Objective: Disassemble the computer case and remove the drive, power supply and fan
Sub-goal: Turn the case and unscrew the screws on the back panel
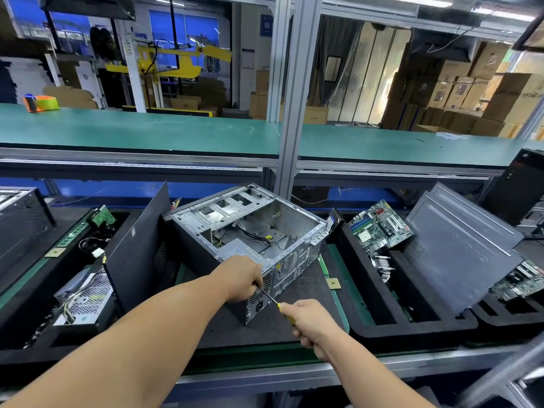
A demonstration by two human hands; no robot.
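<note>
The computer case (250,242) is lying open-side up at the middle of the counter (265,346), on a mat (306,293). The power supply (235,253) is sitting inside it at the near corner. Just to its left a side panel (138,248) is leaning upright, and beyond that a tray (35,340) is holding another power unit (88,298). To the right, a motherboard (379,228) is resting in a second tray (412,322), with panels (459,254) leaning further right. A shelf (141,131) is running behind and above everything.

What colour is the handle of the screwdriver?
Yellow. The screwdriver handle shows in the right hand, in the head view.
</note>
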